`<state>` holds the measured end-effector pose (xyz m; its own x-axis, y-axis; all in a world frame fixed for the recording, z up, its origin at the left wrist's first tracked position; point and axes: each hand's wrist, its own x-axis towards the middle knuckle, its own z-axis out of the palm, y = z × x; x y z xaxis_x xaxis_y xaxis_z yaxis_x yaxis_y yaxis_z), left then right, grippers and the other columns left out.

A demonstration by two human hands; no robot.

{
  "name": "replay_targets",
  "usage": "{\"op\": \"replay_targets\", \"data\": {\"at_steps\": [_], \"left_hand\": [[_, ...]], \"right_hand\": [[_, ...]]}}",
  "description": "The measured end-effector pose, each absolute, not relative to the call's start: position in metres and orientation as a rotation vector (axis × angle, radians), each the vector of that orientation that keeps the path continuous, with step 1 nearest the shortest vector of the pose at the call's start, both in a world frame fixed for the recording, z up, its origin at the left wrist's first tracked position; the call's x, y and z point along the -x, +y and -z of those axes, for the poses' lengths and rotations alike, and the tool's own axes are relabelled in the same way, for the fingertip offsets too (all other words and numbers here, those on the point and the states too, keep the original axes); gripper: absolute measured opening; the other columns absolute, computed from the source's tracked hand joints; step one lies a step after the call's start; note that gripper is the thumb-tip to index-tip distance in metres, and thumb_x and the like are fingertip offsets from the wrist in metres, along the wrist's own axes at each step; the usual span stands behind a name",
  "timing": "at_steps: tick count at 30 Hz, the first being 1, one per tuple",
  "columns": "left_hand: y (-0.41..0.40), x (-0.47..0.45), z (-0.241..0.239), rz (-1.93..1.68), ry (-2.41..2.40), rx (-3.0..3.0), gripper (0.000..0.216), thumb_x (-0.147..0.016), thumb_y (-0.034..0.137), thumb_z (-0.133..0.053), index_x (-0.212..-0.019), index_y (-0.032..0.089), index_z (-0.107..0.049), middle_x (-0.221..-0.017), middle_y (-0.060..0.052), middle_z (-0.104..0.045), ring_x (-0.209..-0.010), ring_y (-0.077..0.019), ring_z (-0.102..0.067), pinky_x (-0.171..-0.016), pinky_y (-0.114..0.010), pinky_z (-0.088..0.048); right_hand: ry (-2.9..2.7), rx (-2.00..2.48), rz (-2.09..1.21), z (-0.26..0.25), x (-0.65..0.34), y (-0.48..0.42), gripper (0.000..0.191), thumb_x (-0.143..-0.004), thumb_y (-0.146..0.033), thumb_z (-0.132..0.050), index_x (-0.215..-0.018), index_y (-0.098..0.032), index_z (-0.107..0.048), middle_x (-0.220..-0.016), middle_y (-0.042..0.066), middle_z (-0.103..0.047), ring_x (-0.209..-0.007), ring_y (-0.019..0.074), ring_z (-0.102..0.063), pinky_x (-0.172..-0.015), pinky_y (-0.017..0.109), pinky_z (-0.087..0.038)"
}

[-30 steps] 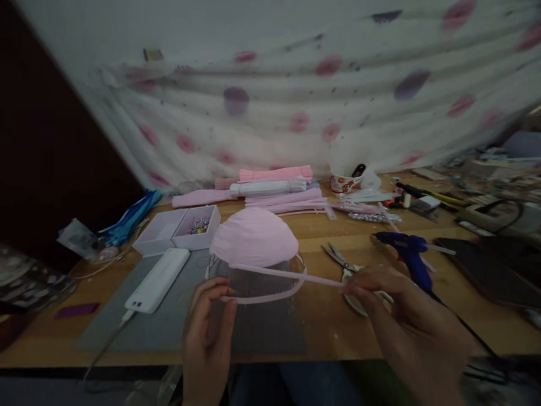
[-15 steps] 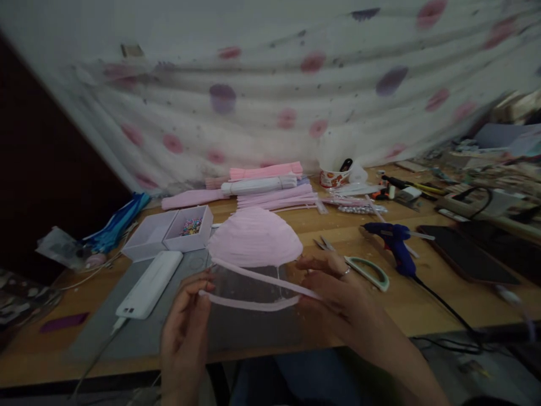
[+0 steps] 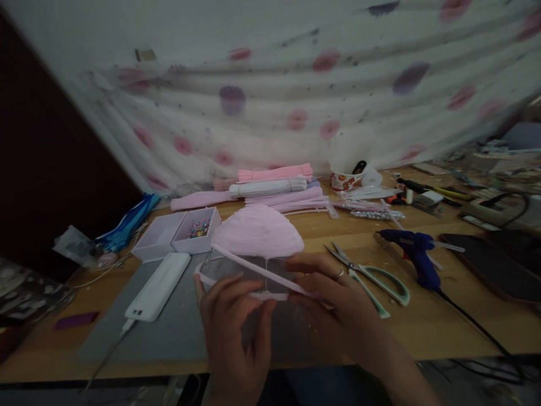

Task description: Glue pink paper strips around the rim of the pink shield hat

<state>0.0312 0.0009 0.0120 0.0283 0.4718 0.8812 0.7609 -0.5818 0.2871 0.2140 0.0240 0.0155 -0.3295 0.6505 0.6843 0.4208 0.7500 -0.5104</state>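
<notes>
1 dome (image 3: pixel 257 231), 2 strips (image 3: pixel 262 271), 1 scissors (image 3: pixel 351 265) | dome pale pink, ribbed, just beyond my hands | left hand (image 3: pixel 236 330) nearly closed, pinching lower strip (image 3: pixel 276 296); right hand (image 3: pixel 340 307) half-curled, holding upper strip (image 3: pixel 245 263)

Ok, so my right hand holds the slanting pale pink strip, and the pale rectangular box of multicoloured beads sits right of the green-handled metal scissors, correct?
Not quite: the pale rectangular bead box sits left of the green-handled metal scissors, as the head view shows. Your right hand does hold the slanting pale pink strip.
</notes>
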Motion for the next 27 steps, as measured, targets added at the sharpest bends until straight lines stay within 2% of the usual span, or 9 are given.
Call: {"op": "replay_targets", "data": {"at_steps": [3,5,8,12,15,20,22,24,27], "left_hand": [[0.006,-0.029,-0.013,1.544,-1.228,2.032,0.015,-0.086,0.01,-0.063,-0.095,0.022,-0.061,-0.085,0.0,-0.066,-0.094,-0.0173,-0.058,-0.12,-0.049,-0.022],[0.008,-0.024,-0.014,1.406,-1.176,2.101,0.026,-0.088,0.008,-0.058,-0.109,0.023,-0.065,-0.09,-0.001,-0.063,-0.095,-0.018,-0.056,-0.12,-0.052,-0.019],[0.009,-0.02,-0.015,1.297,-1.106,2.197,0.035,-0.089,0.005,-0.052,-0.109,0.028,-0.069,-0.095,-0.002,-0.058,-0.098,-0.0195,-0.053,-0.119,-0.059,-0.017],[0.01,-0.018,-0.013,1.366,-1.093,2.157,0.033,-0.089,0.004,-0.053,-0.104,0.027,-0.071,-0.096,-0.003,-0.058,-0.1,-0.0212,-0.053,-0.117,-0.06,-0.022],[0.011,-0.016,-0.01,1.367,-1.056,2.17,0.033,-0.089,0.004,-0.054,-0.104,0.027,-0.072,-0.096,-0.004,-0.059,-0.102,-0.0217,-0.054,-0.116,-0.06,-0.025],[0.013,-0.015,-0.011,1.345,-0.988,2.159,0.025,-0.082,0.007,-0.07,-0.099,0.025,-0.072,-0.094,-0.003,-0.06,-0.099,-0.0214,-0.055,-0.115,-0.057,-0.03],[0.014,-0.015,-0.012,1.346,-0.952,2.144,0.023,-0.08,0.008,-0.074,-0.096,0.024,-0.073,-0.091,-0.003,-0.061,-0.096,-0.0212,-0.056,-0.114,-0.055,-0.034],[0.014,-0.014,-0.013,1.345,-0.928,2.134,0.022,-0.078,0.009,-0.076,-0.093,0.024,-0.073,-0.089,-0.003,-0.061,-0.093,-0.0208,-0.057,-0.115,-0.056,-0.032],[0.012,-0.011,-0.012,1.309,-0.905,2.16,0.024,-0.076,0.009,-0.078,-0.094,0.023,-0.073,-0.088,-0.003,-0.061,-0.089,-0.0205,-0.058,-0.117,-0.063,-0.027]], "right_hand": [[-2.034,0.89,-0.142,-0.017,-0.21,0.015,0.018,-0.095,-0.014,-0.052,-0.104,-0.022,-0.065,-0.12,0.012,-0.068,-0.102,0.0215,-0.07,-0.078,0.032,-0.06],[-2.074,0.956,-0.037,-0.02,-0.208,0.007,0.028,-0.097,-0.013,-0.044,-0.11,-0.022,-0.067,-0.118,0.012,-0.07,-0.099,0.0229,-0.072,-0.074,0.033,-0.06],[-2.067,0.982,-0.03,-0.022,-0.214,-0.005,0.025,-0.098,-0.022,-0.049,-0.117,-0.025,-0.065,-0.118,0.009,-0.071,-0.101,0.0223,-0.071,-0.077,0.032,-0.06],[-1.681,1.352,-0.057,-0.007,-0.254,-0.017,0.016,-0.09,-0.041,-0.062,-0.097,-0.028,-0.068,-0.094,0.002,-0.075,-0.085,0.0223,-0.072,-0.069,0.032,-0.057],[-1.141,1.788,0.06,0.007,-0.299,-0.016,0.034,-0.084,-0.056,-0.061,-0.087,-0.023,-0.07,-0.081,0.007,-0.073,-0.075,0.0289,-0.07,-0.066,0.04,-0.053],[-1.069,1.983,0.233,0.024,-0.355,0.012,0.066,-0.082,-0.064,-0.048,-0.109,-0.007,-0.067,-0.113,0.029,-0.066,-0.107,0.0432,-0.062,-0.088,0.053,-0.046],[-1.18,2.072,0.242,0.029,-0.366,0.027,0.073,-0.078,-0.068,-0.043,-0.109,-0.006,-0.066,-0.114,0.032,-0.064,-0.115,0.048,-0.055,-0.095,0.06,-0.039],[-1.246,2.112,0.185,0.033,-0.373,0.043,0.065,-0.076,-0.068,-0.045,-0.097,-0.011,-0.068,-0.107,0.029,-0.067,-0.112,0.0472,-0.056,-0.095,0.061,-0.037],[-1.279,2.125,0.06,0.033,-0.379,0.062,0.046,-0.074,-0.062,-0.053,-0.073,-0.018,-0.067,-0.08,0.021,-0.07,-0.087,0.0398,-0.065,-0.078,0.052,-0.047]]}}
